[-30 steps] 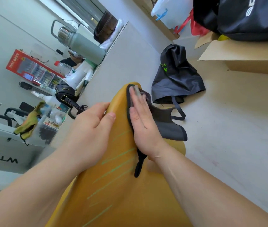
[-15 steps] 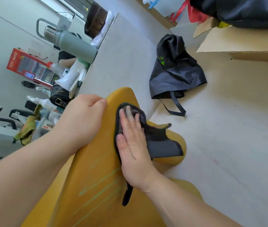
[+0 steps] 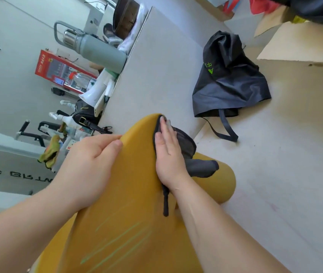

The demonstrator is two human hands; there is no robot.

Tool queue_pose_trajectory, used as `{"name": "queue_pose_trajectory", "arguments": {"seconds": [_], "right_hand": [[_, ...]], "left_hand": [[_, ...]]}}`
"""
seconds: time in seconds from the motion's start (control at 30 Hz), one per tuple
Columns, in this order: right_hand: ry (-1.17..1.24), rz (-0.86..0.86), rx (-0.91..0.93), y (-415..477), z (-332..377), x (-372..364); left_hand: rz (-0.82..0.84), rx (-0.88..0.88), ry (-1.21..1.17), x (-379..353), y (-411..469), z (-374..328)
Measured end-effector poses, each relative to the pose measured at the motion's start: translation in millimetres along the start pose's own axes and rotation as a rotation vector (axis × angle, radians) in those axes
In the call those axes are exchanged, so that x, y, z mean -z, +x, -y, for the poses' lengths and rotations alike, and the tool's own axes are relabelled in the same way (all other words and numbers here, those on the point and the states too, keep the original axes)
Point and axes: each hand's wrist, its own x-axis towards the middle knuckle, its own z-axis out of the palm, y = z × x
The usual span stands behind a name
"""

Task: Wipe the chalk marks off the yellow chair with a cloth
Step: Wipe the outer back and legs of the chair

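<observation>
The yellow chair [image 3: 133,194] fills the lower middle of the view, its curved back running up to a rounded top edge; the right hand [image 3: 168,156] lies flat, fingers together and stretched out, pressing a dark grey cloth [image 3: 200,166] against the chair near that top edge; the cloth bunches out to the right of the hand and a thin strap of it hangs down below the wrist; the left hand [image 3: 89,170] grips the chair's left edge, thumb on the front face and fingers curled behind it, as far as the angle lets one tell; pale green chalk marks [image 3: 117,245] slant across the lower part of the chair, well below both hands; a black bag [image 3: 229,79] lies on the floor [image 3: 284,154] beyond the chair, and a grey flask [image 3: 97,50] stands at the left.
</observation>
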Motion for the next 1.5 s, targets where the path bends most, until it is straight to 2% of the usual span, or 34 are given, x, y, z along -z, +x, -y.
{"name": "queue_pose_trajectory", "arguments": {"seconds": [0.23,0.43,0.5,0.6,0.73,0.87,0.93,1.07,1.17,1.27,1.33,1.4,1.47,1.5], "right_hand": [[0.031,-0.079,0.012,-81,-11,-24],[0.301,-0.031,-0.334,-86,-54,-10],[0.315,-0.032,-0.378,-75,-46,-8],[0.173,-0.076,-0.236,-50,-15,-8],[-0.054,0.007,0.029,-35,19,-12],[-0.068,0.050,0.203,-24,7,-2],[0.012,0.041,0.108,-16,-12,5],[0.244,0.062,-0.282,-27,-56,9],[0.262,-0.028,-0.359,-47,-59,-3],[0.152,-0.094,-0.185,-61,-24,-15],[0.007,-0.050,0.026,-65,5,-18],[-0.091,0.000,0.162,-50,23,-14],[-0.083,0.031,0.187,-20,21,-3],[-0.019,0.048,0.132,-4,15,4]], "left_hand": [[0.014,-0.001,0.026,2,-5,-4],[0.010,0.008,0.095,1,-5,-7],[0.012,0.003,0.096,2,-6,-8],[0.023,0.010,0.053,1,-5,-5],[0.023,-0.006,0.034,1,-4,-4],[0.025,-0.009,0.022,1,-4,-6],[0.034,0.000,0.039,1,-3,-6],[0.035,0.007,0.076,1,-3,-5],[0.027,0.018,0.077,1,-3,-5],[0.033,0.011,0.045,2,-3,-5],[0.032,-0.003,0.024,1,-2,-4],[0.030,-0.012,0.018,0,-1,-4],[0.031,-0.007,0.007,-2,1,-4],[0.032,-0.001,0.007,-1,0,-4]]}}
